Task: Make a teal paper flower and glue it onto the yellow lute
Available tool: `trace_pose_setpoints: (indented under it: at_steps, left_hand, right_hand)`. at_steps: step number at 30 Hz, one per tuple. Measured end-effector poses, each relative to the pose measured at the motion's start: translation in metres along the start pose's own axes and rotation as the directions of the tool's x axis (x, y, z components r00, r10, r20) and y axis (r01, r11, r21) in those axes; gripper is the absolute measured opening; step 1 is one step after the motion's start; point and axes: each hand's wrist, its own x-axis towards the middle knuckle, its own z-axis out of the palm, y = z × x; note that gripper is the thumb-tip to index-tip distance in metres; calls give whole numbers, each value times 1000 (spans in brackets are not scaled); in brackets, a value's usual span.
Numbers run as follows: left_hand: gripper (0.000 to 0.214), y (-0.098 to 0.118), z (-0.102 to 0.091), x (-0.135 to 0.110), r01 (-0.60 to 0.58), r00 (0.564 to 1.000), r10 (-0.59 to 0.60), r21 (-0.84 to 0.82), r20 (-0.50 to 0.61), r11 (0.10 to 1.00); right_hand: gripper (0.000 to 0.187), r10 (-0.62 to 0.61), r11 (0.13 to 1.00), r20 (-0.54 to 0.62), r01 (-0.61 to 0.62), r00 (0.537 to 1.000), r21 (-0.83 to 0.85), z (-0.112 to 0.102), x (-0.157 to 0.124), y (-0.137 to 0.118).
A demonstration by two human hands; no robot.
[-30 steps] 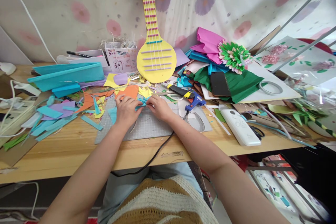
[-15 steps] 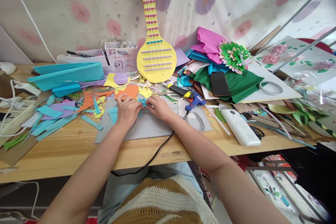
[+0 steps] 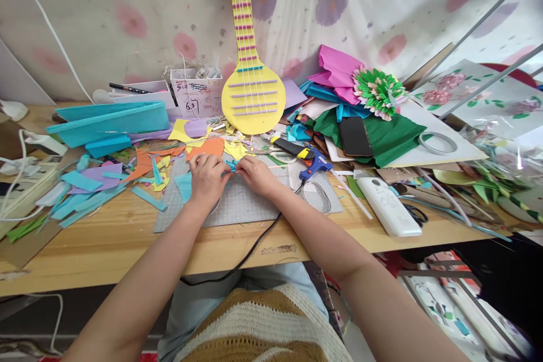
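Observation:
Between my two hands is a small blue paper piece (image 3: 231,165), bunched or folded; its exact shape is partly hidden by fingers. My left hand (image 3: 208,176) pinches it from the left, and my right hand (image 3: 255,174) grips it from the right. Both hands are just above the grey gridded cutting mat (image 3: 250,208). A sheet of orange paper (image 3: 212,148) lies right behind my left hand. Next to the left wrist rests a light blue paper scrap (image 3: 184,186). Beyond my right hand are a yellow-and-black utility knife (image 3: 291,147) and a blue glue gun (image 3: 314,164).
A yellow paper lute (image 3: 253,103) stands upright at the back. Blue paper strips (image 3: 82,181) and other scraps cover the left side. A black phone (image 3: 355,136), a white power bank (image 3: 388,206) and a tape roll (image 3: 438,143) lie to the right. The glue gun's black cord (image 3: 254,246) crosses the table's front edge.
My left hand has shifted very slightly, its fingers bunching closer around the blue paper. Otherwise the hands and the objects stay in the same places.

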Motion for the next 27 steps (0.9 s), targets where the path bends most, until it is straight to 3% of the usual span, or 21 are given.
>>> trace_pose_setpoints:
  at_steps: [11, 18, 27]
  left_hand:
    - [8, -3, -1, 0, -38, 998, 40, -35, 57, 999]
    - [7, -3, 3, -1, -19, 1000, 20, 33, -16, 999]
    - [5, 4, 3, 0, -70, 997, 71, 46, -13, 996]
  right_hand:
    - [9, -45, 999, 16, 45, 999, -16, -2, -1, -2]
    - [14, -33, 999, 6, 33, 999, -41, 3, 1, 2]
    - [14, -23, 996, 43, 27, 999, -87, 4, 1, 2]
